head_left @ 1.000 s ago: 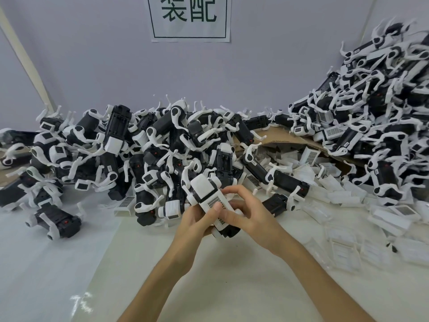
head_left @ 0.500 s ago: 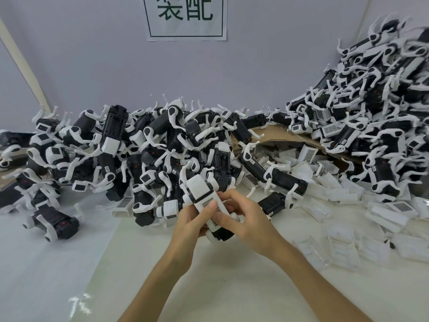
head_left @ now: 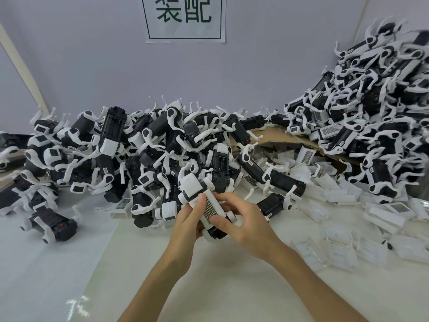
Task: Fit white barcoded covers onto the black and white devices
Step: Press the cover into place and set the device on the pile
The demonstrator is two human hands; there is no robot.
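Note:
I hold one black and white device (head_left: 192,188) just above the table's middle, its white end pointing up and left. A white barcoded cover (head_left: 210,206) lies along its upper side. My left hand (head_left: 189,219) grips the device from below, thumb laid on the cover. My right hand (head_left: 241,219) grips the device's lower end, thumb on the cover's near end, fingers curled over the far side. More loose white barcoded covers (head_left: 306,155) lie under a sheet of cardboard (head_left: 278,135) at right.
A big heap of black and white devices (head_left: 144,147) fills the back of the white table (head_left: 220,275). A taller heap (head_left: 376,101) rises at the right. Clear plastic trays (head_left: 339,240) lie at the front right. A paper sign (head_left: 185,18) hangs on the wall.
Both hands have shifted slightly with the device. My left thumb has slid further along the cover, and my right thumb now lies on its near end.

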